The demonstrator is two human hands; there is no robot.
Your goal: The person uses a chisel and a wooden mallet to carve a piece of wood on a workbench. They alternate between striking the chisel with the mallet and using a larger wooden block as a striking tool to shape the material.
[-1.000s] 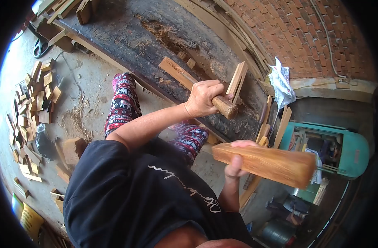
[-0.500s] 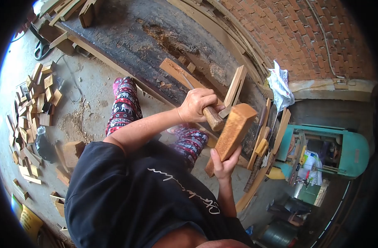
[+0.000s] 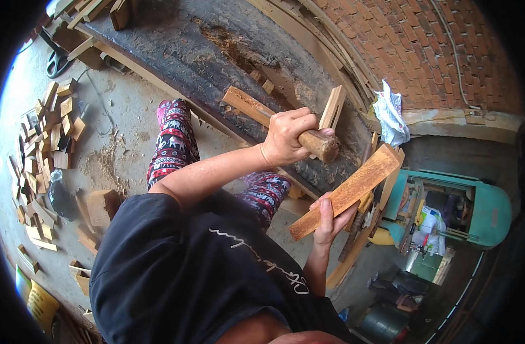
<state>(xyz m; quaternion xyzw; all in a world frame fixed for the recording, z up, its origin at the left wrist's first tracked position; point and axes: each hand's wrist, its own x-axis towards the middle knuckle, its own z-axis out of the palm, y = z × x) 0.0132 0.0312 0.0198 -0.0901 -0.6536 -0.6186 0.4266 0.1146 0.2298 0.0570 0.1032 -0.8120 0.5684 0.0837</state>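
My left hand (image 3: 291,136) is wrapped round the thick wooden handle (image 3: 320,145) of a tool whose blade is hard to make out. Beneath it, a reddish-brown wood piece (image 3: 248,104) lies on the dark, rough bench (image 3: 182,63). My right hand (image 3: 331,222) grips a long orange-brown wooden block (image 3: 354,188) near its lower end, with the thumb across its face. The block is tilted up to the right, apart from the handle's end. Just beyond my left hand stands a pale, slotted wood piece (image 3: 333,106).
Cut wood blocks (image 3: 61,135) are heaped on the floor at left, near black-handled scissors (image 3: 57,64). A white cloth (image 3: 390,114) hangs by the brick wall (image 3: 406,51). A teal machine (image 3: 492,215) stands at right. Long wood strips edge the bench.
My right hand has swung the block right, away from the handle's end, and it lies at a flatter angle. My left hand, with the handle, has shifted slightly right and up.
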